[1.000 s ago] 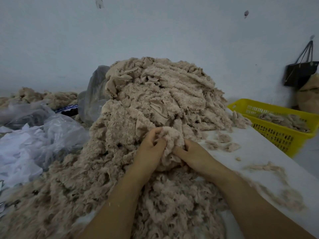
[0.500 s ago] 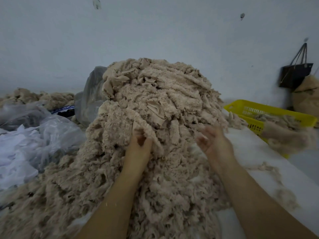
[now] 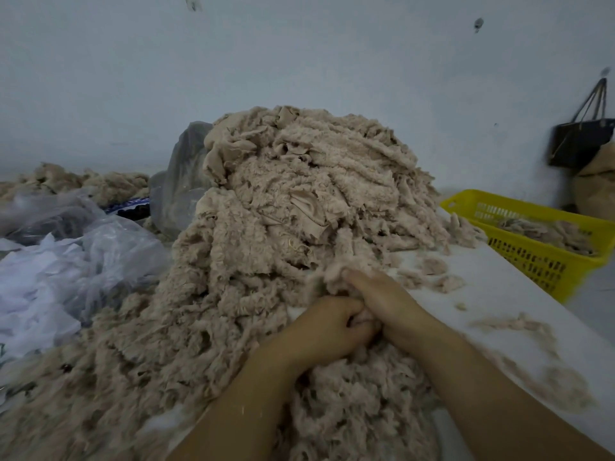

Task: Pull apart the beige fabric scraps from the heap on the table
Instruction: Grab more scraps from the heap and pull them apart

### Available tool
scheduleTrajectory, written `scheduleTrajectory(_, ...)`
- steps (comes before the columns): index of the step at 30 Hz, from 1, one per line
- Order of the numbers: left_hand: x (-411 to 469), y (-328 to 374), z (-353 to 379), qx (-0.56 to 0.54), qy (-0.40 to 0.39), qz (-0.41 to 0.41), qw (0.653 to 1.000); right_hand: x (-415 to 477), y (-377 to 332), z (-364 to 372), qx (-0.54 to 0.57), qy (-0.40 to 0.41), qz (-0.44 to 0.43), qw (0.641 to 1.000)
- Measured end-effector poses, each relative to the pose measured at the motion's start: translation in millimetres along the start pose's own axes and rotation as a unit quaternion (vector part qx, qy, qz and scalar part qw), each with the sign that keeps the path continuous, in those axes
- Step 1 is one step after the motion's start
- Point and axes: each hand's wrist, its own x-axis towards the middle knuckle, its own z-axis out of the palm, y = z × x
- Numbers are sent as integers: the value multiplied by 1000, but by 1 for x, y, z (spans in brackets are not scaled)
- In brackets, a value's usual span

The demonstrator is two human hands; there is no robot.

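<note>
A tall heap of fluffy beige fabric scraps (image 3: 299,201) fills the middle of the white table (image 3: 506,294) and spills toward me. At its near foot my left hand (image 3: 327,331) is curled round a small clump of scrap. My right hand (image 3: 389,304) lies against it, fingers reaching forward into a tuft of scrap and thumb side hidden between the two hands. Both hands meet on the same beige clump (image 3: 336,277). Loose bits of scrap (image 3: 432,277) lie on the table to the right.
A yellow plastic basket (image 3: 532,261) with beige scraps inside stands off the table's right edge. Crumpled clear plastic bags (image 3: 83,261) and white sheets lie at left. A black bag (image 3: 579,141) hangs on the wall at far right. More beige scraps (image 3: 83,181) sit at back left.
My right hand, which had swung right as a clump flew toward the basket, has come back to the heap's foot. My left hand dropped lower, and both now meet on a new clump.
</note>
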Motion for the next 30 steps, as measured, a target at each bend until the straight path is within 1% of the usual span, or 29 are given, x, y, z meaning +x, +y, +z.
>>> scheduleTrajectory(2,0,-1,-4,-53,25,-3,998,5,-2,-10,119,55,10,991)
scheduleTrajectory(3,-1,-1,-8,-72,40,-8,997,6,-2,-14,159,71,7,985)
scheduleTrajectory(6,-3,-3,-14,-94,100,-41,990,7,-4,-19,210,89,12,974)
scheduleTrajectory(8,-3,-5,-17,-77,144,-41,986,7,-5,-20,230,97,14,968)
scheduleTrajectory(11,-2,-10,-24,-6,203,-43,978,8,-6,-25,280,117,4,953)
scheduleTrajectory(13,-1,-11,-29,2,253,-65,965,7,-7,-27,324,111,-11,940)
scheduleTrajectory(14,-1,-12,-31,-7,265,-79,961,7,-7,-27,339,102,-16,935)
scheduleTrajectory(15,-1,-12,-32,-25,264,-90,960,7,-7,-27,342,93,-22,935)
scheduleTrajectory(17,-3,-12,-30,-74,236,-112,962,7,-6,-27,338,77,-30,937)
scheduleTrajectory(19,-5,-9,-29,-112,219,-110,963,7,-6,-24,323,63,-36,944)
scheduleTrajectory(20,-6,-8,-28,-114,223,-96,963,6,-6,-22,307,53,-43,949)
scheduleTrajectory(22,-5,-8,-27,-79,237,-63,966,5,-4,-19,257,21,-76,963)
scheduleTrajectory(24,-3,-7,-25,-35,225,-49,973,3,-1,-12,190,-11,-107,976)
scheduleTrajectory(25,-3,-6,-24,-44,215,-45,974,3,1,-9,156,-21,-115,981)
scheduleTrajectory(26,-4,-4,-23,-77,212,-41,973,3,3,-8,136,-28,-119,983)
scheduleTrajectory(28,-6,-3,-23,-153,225,-51,961,4,3,-7,140,-19,-110,984)
scheduleTrajectory(30,-6,-4,-26,-243,233,-117,934,5,2,-11,147,5,-108,983)
